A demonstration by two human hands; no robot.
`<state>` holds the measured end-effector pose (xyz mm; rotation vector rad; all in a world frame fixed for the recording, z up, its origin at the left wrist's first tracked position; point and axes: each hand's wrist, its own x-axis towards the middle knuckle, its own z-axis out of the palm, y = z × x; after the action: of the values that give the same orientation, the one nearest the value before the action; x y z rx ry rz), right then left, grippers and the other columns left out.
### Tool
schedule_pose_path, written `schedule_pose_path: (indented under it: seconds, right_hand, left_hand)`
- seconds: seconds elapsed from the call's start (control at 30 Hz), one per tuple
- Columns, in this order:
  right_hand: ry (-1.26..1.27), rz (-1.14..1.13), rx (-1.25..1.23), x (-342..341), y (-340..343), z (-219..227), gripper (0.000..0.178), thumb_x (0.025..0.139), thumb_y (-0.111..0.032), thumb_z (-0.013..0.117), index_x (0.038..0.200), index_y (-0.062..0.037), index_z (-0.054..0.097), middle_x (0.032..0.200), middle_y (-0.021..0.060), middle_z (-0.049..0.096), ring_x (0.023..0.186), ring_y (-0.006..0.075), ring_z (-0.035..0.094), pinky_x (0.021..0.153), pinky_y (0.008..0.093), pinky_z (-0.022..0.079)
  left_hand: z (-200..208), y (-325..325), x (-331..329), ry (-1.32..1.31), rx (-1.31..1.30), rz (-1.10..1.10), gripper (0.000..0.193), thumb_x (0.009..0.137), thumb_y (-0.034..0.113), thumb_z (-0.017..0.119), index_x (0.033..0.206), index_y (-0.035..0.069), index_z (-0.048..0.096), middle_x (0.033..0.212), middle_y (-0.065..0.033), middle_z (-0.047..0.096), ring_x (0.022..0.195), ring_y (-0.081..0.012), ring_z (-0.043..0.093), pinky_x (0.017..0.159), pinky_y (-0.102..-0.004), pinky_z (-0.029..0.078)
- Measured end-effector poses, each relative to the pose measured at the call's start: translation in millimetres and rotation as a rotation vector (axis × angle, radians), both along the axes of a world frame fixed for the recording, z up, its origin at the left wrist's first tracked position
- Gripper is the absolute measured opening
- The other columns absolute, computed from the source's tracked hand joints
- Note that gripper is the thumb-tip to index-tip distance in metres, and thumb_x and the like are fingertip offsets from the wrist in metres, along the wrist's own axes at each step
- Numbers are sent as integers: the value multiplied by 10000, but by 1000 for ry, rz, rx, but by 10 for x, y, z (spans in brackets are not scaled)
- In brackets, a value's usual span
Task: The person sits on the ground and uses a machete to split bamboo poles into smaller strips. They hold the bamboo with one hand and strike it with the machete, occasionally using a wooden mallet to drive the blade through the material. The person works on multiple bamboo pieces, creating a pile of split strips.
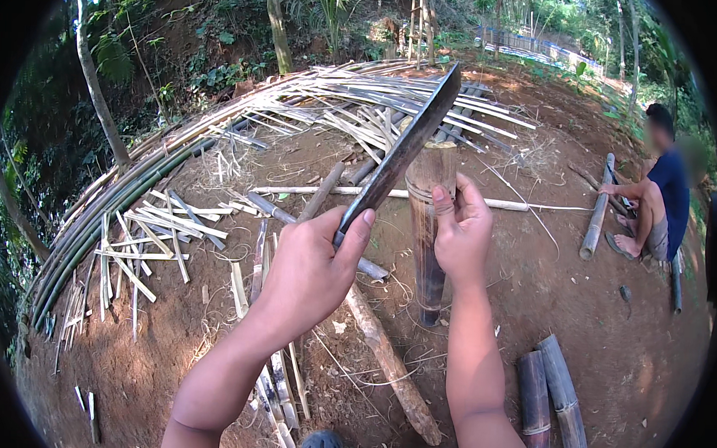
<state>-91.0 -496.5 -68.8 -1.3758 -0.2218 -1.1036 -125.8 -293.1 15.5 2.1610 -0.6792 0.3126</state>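
Note:
My left hand [314,254] is closed round the lower end of a machete [400,150]. Its long dark blade slants up and to the right, and the handle is mostly hidden by my fingers. In my right hand [462,235], pinched between thumb and fingers, is a brown sheath-like piece [428,262], long and tapering, with bindings round its upper part. It hangs nearly upright, wide end up and dark narrow end down. The blade passes just left of its top; whether they touch I cannot tell.
Split bamboo strips [157,237] lie scattered at left, with long bamboo poles [97,242] behind. A peeled log [393,367] lies below my hands. Two dark bamboo sections [554,401] rest at lower right. A person [666,183] squats at right beside a bamboo pole [597,213].

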Motion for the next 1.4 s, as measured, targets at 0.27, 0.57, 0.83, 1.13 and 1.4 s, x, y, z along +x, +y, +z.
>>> schedule_pose_path:
  seconds: [0.27,0.57,0.83,1.13,1.4]
  right_hand:
    - [-6,-116,-40,54,-84,-32,321,979,-154,704,1215,57,653,1066,105,683,967,159,653,843,301,521]
    - [-40,-213,-53,162,45,41,300,938,-164,741,1129,59,682,1005,164,704,891,259,690,795,350,525]
    - [-98,-340,-170,287,68,-25,284,896,-180,759,1033,62,704,913,173,689,818,308,663,766,409,514]
    - [-113,-188,-181,539,390,-8,205,862,-86,738,973,78,684,986,224,655,950,379,633,892,461,521]
    - [-115,-408,-380,749,732,-111,175,885,-124,717,919,44,683,879,172,672,852,264,647,721,394,577]
  left_hand:
    - [49,-51,115,284,-78,-66,447,1061,385,559,777,40,559,517,21,474,367,-72,442,353,-256,335]
    - [204,-26,100,374,-101,7,443,1060,394,553,804,32,569,528,4,496,349,-84,443,331,-255,339]
    - [-17,-4,195,240,-87,55,421,1053,420,559,816,71,573,531,22,491,339,-69,419,304,-227,326]
    - [86,287,269,319,-118,168,404,1052,438,551,836,98,543,523,13,447,338,-81,412,302,-234,333]
    - [-765,1283,341,386,-240,287,429,1056,456,534,832,90,534,548,-11,472,339,-109,431,304,-249,340]
